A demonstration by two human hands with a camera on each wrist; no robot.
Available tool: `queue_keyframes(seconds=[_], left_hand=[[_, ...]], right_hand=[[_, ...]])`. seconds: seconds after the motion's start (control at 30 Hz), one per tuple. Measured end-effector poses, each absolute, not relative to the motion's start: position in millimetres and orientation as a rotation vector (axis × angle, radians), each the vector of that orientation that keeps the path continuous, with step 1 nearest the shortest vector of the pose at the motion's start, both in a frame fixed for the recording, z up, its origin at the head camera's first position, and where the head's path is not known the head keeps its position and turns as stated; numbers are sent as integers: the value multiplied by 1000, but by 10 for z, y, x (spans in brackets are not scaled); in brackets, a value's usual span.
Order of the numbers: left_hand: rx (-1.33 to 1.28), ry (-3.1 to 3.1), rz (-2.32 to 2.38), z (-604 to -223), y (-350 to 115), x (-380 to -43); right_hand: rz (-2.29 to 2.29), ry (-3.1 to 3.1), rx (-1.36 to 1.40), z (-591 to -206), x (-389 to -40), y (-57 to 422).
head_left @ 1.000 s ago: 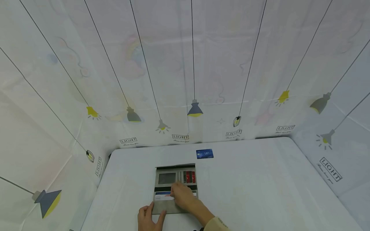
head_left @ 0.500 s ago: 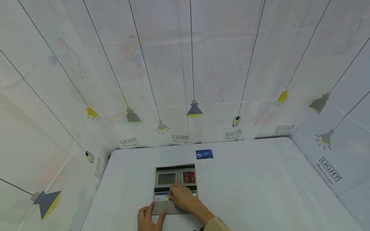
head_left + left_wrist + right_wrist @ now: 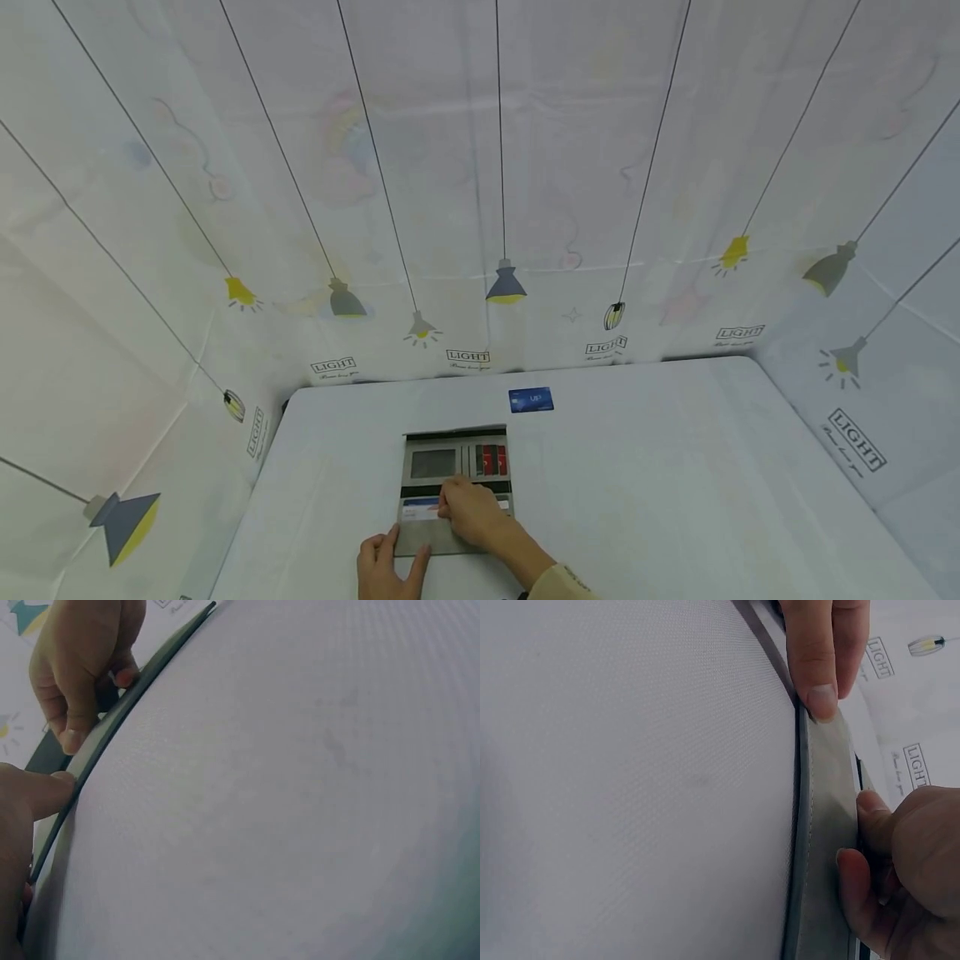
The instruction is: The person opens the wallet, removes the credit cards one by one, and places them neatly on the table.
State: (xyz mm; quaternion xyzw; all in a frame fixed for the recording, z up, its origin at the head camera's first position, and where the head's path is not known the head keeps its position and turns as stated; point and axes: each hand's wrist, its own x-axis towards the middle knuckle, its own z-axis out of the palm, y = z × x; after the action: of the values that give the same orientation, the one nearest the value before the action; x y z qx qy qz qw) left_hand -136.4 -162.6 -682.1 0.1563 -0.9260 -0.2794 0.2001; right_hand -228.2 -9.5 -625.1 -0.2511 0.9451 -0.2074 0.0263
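Note:
An open grey wallet (image 3: 433, 537) lies flat near the table's front. My left hand (image 3: 384, 573) holds its near left corner, the thumb on the front edge and fingers along the left side. In the left wrist view that thumb (image 3: 52, 792) rests on the wallet's dark trim. A white and blue card (image 3: 417, 512) sits partly in the lower pocket. My right hand (image 3: 471, 510) pinches at this card with curled fingers and covers its middle. In the right wrist view, the right thumb (image 3: 853, 874) presses by the pocket edge, hiding the exact contact.
A blue VIP card (image 3: 532, 399) lies on the white table (image 3: 675, 467) beyond the wallet. The wallet's upper half has a dark window (image 3: 433, 463) and two red cards (image 3: 492, 460). A lamp-patterned white curtain (image 3: 555, 208) surrounds the table.
My right hand has shifted very slightly left over the card. The left hand, the wallet and the VIP card have kept their places.

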Motion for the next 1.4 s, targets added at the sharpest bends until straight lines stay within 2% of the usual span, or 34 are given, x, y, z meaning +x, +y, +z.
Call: queue_keyframes(seconds=[1.4], left_hand=[[396,-2525,-771,-6869,-1642,-1379]], right_hand=[[-809,2860,-713,-6346,-2360,-71]])
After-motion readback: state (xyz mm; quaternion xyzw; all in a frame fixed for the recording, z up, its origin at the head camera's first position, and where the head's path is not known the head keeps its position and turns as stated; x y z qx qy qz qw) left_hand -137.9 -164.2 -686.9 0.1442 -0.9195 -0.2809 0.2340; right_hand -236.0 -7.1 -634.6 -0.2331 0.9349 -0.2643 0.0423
